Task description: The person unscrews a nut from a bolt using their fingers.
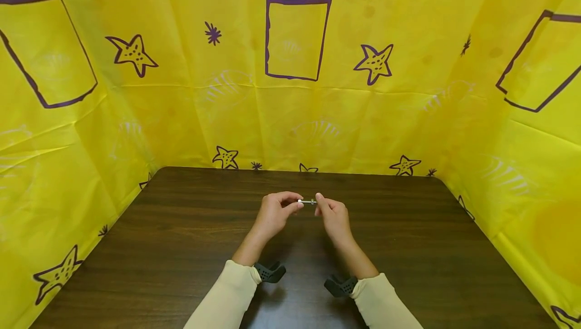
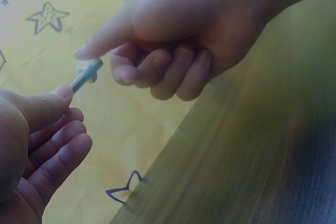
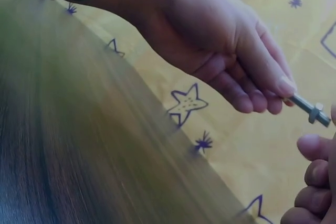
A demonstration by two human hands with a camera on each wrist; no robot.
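Observation:
A metal bolt [image 3: 300, 102] points sideways above the table, its threaded end toward the right hand. My left hand [image 1: 274, 214] pinches the other end between thumb and forefinger; the fingertips hide part of it. A nut [image 3: 315, 113] sits around the thread close to the bolt's free end. Beside that end is my right hand [image 1: 336, 220], one digit extended along the nut [image 2: 87, 74] and the other fingers [image 2: 168, 77] curled below. The fingers do not close around the nut; whether the extended tip touches it is unclear.
Beneath the hands is a dark wood-grain table [image 1: 181, 248]. Yellow cloth [image 1: 299, 107] with purple drawings surrounds its back and sides. Dark wrist devices [image 1: 271, 272] are worn at the pale sleeves [image 1: 227, 293].

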